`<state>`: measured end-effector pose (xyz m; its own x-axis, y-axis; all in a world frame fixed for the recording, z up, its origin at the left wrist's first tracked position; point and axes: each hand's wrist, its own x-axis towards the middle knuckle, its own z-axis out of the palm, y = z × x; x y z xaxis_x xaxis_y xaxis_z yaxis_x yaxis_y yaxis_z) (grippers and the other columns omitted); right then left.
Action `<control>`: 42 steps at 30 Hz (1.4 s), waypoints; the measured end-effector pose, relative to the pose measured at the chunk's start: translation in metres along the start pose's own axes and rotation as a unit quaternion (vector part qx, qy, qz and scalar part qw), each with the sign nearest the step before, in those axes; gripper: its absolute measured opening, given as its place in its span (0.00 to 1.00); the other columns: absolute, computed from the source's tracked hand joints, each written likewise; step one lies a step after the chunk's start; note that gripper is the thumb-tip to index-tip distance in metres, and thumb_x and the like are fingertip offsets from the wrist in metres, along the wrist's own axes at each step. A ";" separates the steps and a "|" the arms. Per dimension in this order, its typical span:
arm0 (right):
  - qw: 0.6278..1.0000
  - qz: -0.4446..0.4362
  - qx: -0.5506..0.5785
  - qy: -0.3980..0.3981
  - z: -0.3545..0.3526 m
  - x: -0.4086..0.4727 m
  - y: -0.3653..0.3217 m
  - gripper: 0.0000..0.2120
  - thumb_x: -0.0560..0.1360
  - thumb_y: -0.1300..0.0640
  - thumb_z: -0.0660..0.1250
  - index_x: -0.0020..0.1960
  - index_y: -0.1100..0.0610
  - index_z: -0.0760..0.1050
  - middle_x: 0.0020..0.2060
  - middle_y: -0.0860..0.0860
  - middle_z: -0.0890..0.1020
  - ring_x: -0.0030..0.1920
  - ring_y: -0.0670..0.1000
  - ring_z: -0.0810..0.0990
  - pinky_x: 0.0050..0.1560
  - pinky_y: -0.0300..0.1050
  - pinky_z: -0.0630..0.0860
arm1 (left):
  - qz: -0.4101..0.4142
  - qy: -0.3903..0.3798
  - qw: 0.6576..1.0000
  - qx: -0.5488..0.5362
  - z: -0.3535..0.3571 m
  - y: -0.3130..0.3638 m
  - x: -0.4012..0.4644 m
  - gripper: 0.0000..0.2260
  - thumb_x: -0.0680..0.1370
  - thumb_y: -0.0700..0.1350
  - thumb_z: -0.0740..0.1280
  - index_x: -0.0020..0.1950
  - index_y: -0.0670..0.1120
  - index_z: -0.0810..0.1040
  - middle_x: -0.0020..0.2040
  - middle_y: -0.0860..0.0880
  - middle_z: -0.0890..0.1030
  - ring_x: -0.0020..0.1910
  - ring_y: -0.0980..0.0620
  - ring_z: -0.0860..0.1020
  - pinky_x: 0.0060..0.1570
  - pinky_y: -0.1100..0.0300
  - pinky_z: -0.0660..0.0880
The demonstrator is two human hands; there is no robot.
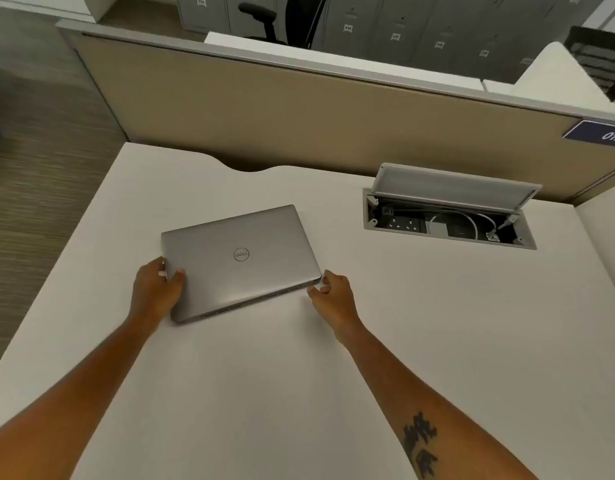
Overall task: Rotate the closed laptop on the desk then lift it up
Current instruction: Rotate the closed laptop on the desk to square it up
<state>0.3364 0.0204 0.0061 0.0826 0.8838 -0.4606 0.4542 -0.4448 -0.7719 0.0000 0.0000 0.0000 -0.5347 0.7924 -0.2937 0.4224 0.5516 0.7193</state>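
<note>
My left hand (157,289) grips the closed laptop (240,261) at its nine o'clock edge; my right hand (334,294), half-curled, touches its four o'clock corner.

We see soft, even overhead light on the matte white desk top (437,323), faint shadows under the closed silver-grey metal laptop (240,261) at centre frame, mild overall softness, and wide-angle bending of the beige fabric partition panel (299,123) towards the upper corners.
</note>
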 end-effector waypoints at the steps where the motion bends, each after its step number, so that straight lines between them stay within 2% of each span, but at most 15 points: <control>1: 1.000 -0.003 0.004 -0.003 0.001 0.002 0.000 0.11 0.81 0.57 0.70 0.62 0.55 0.75 0.61 0.52 0.73 0.52 0.51 0.76 0.44 0.32 0.71 | 0.009 -0.002 1.000 0.001 0.000 0.003 0.008 0.22 0.82 0.48 0.69 0.72 0.39 0.75 0.69 0.37 0.80 0.63 0.35 0.80 0.59 0.46 0.77; 5: 1.000 0.008 -0.010 -0.004 0.005 0.005 0.001 0.19 0.81 0.59 0.69 0.71 0.57 0.77 0.65 0.54 0.74 0.59 0.55 0.81 0.53 0.38 0.75 | 0.011 -0.037 0.999 0.025 -0.008 0.023 0.038 0.19 0.82 0.48 0.69 0.67 0.38 0.78 0.61 0.38 0.82 0.52 0.40 0.79 0.53 0.48 0.76; 11: 1.000 0.005 -0.007 0.006 0.006 0.012 0.007 0.08 0.79 0.61 0.67 0.57 0.57 0.80 0.50 0.53 0.71 0.41 0.47 0.72 0.44 0.36 0.71 | -0.004 -0.064 0.997 0.047 -0.009 0.034 0.071 0.14 0.82 0.49 0.68 0.55 0.37 0.78 0.52 0.37 0.81 0.55 0.34 0.81 0.52 0.52 0.71; 13: 0.999 0.022 0.023 0.010 0.007 0.013 0.009 0.06 0.78 0.61 0.67 0.53 0.57 0.80 0.47 0.52 0.73 0.41 0.48 0.73 0.46 0.37 0.72 | 0.000 -0.074 0.996 0.057 -0.009 0.034 0.076 0.13 0.83 0.48 0.68 0.60 0.40 0.79 0.58 0.38 0.81 0.63 0.33 0.80 0.57 0.52 0.71; 16: 0.986 0.082 0.147 0.019 0.008 0.014 0.004 0.05 0.78 0.62 0.70 0.53 0.61 0.80 0.40 0.50 0.79 0.42 0.49 0.75 0.53 0.38 0.72 | 0.015 -0.069 0.995 0.069 -0.010 0.033 0.079 0.23 0.84 0.48 0.66 0.76 0.37 0.75 0.74 0.36 0.76 0.74 0.34 0.74 0.72 0.47 0.69; 17: 0.974 0.109 0.195 0.032 0.009 0.020 0.008 0.18 0.78 0.62 0.72 0.64 0.58 0.68 0.41 0.54 0.80 0.44 0.53 0.77 0.60 0.39 0.71 | 0.021 -0.066 0.995 0.071 -0.010 0.031 0.079 0.23 0.84 0.47 0.65 0.77 0.37 0.73 0.76 0.36 0.75 0.75 0.34 0.73 0.74 0.45 0.68; 18: 0.971 0.121 0.204 0.026 0.009 0.020 0.003 0.08 0.78 0.63 0.72 0.44 0.51 0.79 0.41 0.54 0.75 0.54 0.43 0.62 0.67 0.42 0.71 | 0.026 -0.066 0.995 0.074 -0.010 0.030 0.078 0.23 0.84 0.47 0.65 0.77 0.37 0.73 0.76 0.36 0.74 0.75 0.33 0.73 0.75 0.45 0.67; 19: 0.966 0.124 0.221 0.041 0.010 0.025 0.005 0.15 0.78 0.63 0.72 0.62 0.70 0.78 0.48 0.67 0.81 0.70 0.56 0.65 0.72 0.46 0.71 | 0.030 -0.066 0.995 0.075 -0.010 0.029 0.077 0.23 0.84 0.46 0.65 0.78 0.37 0.73 0.77 0.36 0.74 0.75 0.33 0.73 0.75 0.44 0.67; 20: 0.968 0.132 0.211 0.039 0.010 0.025 0.004 0.20 0.78 0.64 0.71 0.66 0.72 0.74 0.64 0.46 0.66 0.66 0.50 0.61 0.71 0.46 0.73 | 0.030 -0.066 0.995 0.074 -0.010 0.029 0.076 0.23 0.85 0.46 0.65 0.78 0.38 0.72 0.77 0.36 0.74 0.75 0.34 0.73 0.76 0.44 0.67; 21: 0.965 0.130 0.225 0.042 0.010 0.028 0.004 0.20 0.78 0.65 0.70 0.66 0.73 0.72 0.47 0.47 0.71 0.58 0.46 0.63 0.64 0.45 0.74 | 0.027 -0.066 0.995 0.072 -0.010 0.029 0.074 0.23 0.85 0.46 0.64 0.78 0.38 0.73 0.77 0.37 0.74 0.76 0.34 0.72 0.76 0.44 0.66; 24: 0.975 0.120 0.183 0.023 0.005 0.025 -0.003 0.07 0.75 0.66 0.64 0.49 0.62 0.80 0.42 0.52 0.72 0.46 0.53 0.67 0.51 0.46 0.67 | 0.017 -0.072 0.994 0.078 -0.014 0.025 0.069 0.21 0.85 0.46 0.63 0.77 0.39 0.75 0.77 0.38 0.75 0.76 0.35 0.73 0.77 0.44 0.67; 29: 0.977 0.116 0.178 0.022 -0.007 0.034 -0.007 0.17 0.72 0.69 0.61 0.33 0.51 0.78 0.29 0.43 0.74 0.34 0.49 0.67 0.35 0.35 0.66 | 0.010 -0.063 0.995 0.082 -0.018 0.011 0.047 0.18 0.85 0.44 0.63 0.72 0.39 0.79 0.73 0.38 0.79 0.73 0.36 0.76 0.75 0.46 0.69; 33: 0.978 0.112 0.175 0.018 -0.017 0.037 -0.013 0.14 0.71 0.71 0.60 0.38 0.54 0.76 0.34 0.48 0.73 0.38 0.51 0.66 0.38 0.41 0.64 | 0.005 -0.055 0.994 0.095 -0.015 -0.006 0.017 0.17 0.84 0.45 0.64 0.71 0.40 0.80 0.69 0.38 0.81 0.68 0.36 0.79 0.68 0.47 0.72; 37: 0.969 0.116 0.216 0.018 -0.018 0.040 -0.016 0.07 0.73 0.73 0.62 0.43 0.63 0.74 0.43 0.54 0.70 0.46 0.55 0.65 0.47 0.47 0.64 | 0.017 -0.036 0.995 0.087 -0.014 -0.019 -0.020 0.12 0.82 0.44 0.68 0.62 0.43 0.85 0.53 0.46 0.83 0.51 0.45 0.81 0.55 0.54 0.71; 42: 0.978 0.091 0.187 0.010 -0.019 0.042 -0.022 0.11 0.72 0.74 0.59 0.43 0.59 0.68 0.43 0.55 0.66 0.46 0.56 0.62 0.39 0.46 0.57 | 0.000 -0.040 0.995 0.089 -0.013 -0.029 -0.059 0.09 0.81 0.44 0.69 0.58 0.46 0.85 0.49 0.50 0.81 0.49 0.46 0.80 0.53 0.55 0.70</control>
<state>0.3467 0.0701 0.0126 0.1518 0.7862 -0.5991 0.0740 -0.6134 -0.7863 0.0102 -0.0664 0.0043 -0.4774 0.8071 -0.3475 0.5492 0.5828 0.5989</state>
